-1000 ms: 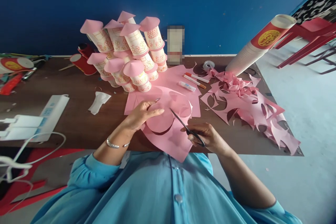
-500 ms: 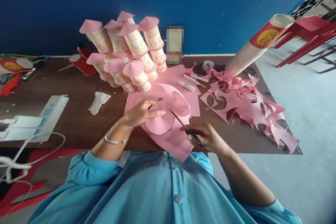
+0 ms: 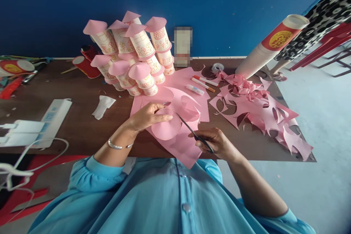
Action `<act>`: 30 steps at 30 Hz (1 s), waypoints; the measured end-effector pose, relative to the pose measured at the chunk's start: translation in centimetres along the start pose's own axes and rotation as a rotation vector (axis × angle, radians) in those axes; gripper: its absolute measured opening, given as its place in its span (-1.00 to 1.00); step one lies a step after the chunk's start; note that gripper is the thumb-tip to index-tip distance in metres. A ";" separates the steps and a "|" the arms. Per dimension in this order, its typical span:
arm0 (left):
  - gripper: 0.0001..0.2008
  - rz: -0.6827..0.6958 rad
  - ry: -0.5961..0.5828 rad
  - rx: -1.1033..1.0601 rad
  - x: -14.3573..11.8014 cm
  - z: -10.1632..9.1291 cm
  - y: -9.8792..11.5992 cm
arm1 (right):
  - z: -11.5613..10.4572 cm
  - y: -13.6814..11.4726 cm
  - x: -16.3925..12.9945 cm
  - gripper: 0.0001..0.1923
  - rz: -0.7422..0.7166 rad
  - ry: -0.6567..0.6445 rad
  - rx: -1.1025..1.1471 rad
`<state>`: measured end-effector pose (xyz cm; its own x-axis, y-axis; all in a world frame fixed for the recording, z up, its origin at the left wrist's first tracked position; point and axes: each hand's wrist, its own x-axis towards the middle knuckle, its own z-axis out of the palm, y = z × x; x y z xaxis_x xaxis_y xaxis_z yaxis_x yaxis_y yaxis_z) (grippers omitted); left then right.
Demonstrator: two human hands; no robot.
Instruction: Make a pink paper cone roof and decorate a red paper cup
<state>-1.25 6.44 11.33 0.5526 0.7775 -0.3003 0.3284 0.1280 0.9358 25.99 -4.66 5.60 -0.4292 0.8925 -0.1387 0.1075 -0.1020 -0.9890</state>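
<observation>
Between the thumb and fingers of my left hand (image 3: 153, 115) is pink paper (image 3: 167, 128), its near part cut to a round edge. My right hand (image 3: 214, 142) is closed round the handles of dark scissors (image 3: 189, 128). The blades reach up and left to the right edge of the rounded paper, close to my left fingertips. A curled strip of paper rises beyond the blades. Under both hands lies a larger pink sheet (image 3: 186, 151), overhanging the table's front edge. Farther back stand several stacked, drawn-on paper cups (image 3: 142, 45) with pink cone tops.
Markers (image 3: 204, 84) and a glue stick (image 3: 194, 89) lie behind my hands. Pink scraps (image 3: 257, 109) spread on the right beside a tall cup stack (image 3: 263, 53). A power strip (image 3: 52, 122) with cables sits left. A person in patterned clothing (image 3: 309, 25) is at the far right.
The scissors have cut slightly farther along the round edge, and the paper strip beyond has shifted. At the far right, a person in black-and-white patterned clothing has come farther into view.
</observation>
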 end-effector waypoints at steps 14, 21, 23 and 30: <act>-0.73 0.058 -0.146 -0.020 0.4 -0.6 0.0 | 0.1 -0.5 0.3 -0.34 0.023 -0.009 0.003; -0.62 0.061 -0.145 0.007 0.5 -0.8 -0.1 | 0.0 -0.6 0.3 -0.36 0.040 -0.006 0.003; -0.64 0.060 -0.127 -0.013 0.5 -0.8 -0.3 | 0.0 -0.6 0.4 -0.38 0.036 -0.004 0.040; -0.59 0.018 0.052 -0.128 1.0 -0.7 -1.0 | 0.0 -1.0 0.9 -0.35 0.022 0.081 0.142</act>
<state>-1.59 7.56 10.17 0.5158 0.8108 -0.2768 0.2169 0.1890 0.9577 25.49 -3.73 6.43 -0.3539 0.9212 -0.1618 -0.0138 -0.1782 -0.9839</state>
